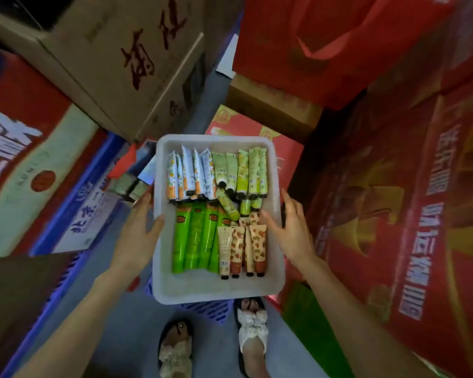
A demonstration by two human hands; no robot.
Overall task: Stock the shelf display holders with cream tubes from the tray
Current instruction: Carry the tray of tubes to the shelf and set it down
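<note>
While left hand (pixel 141 230) and right hand (pixel 288 227), fingers spread, flank one white tray (pixel 216 294), four green tubes (pixel 194 238) inside

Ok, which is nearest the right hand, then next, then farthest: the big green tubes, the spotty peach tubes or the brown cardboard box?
1. Spotty peach tubes, near right of the tray, beside the right hand.
2. Big green tubes, near left of tray.
3. Brown cardboard box, beyond the tray, upper left.

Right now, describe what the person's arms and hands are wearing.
No sleeves are in view: the left forearm and right forearm are bare. The left hand and right hand show no gloves, rings, watch or bracelets.
</note>
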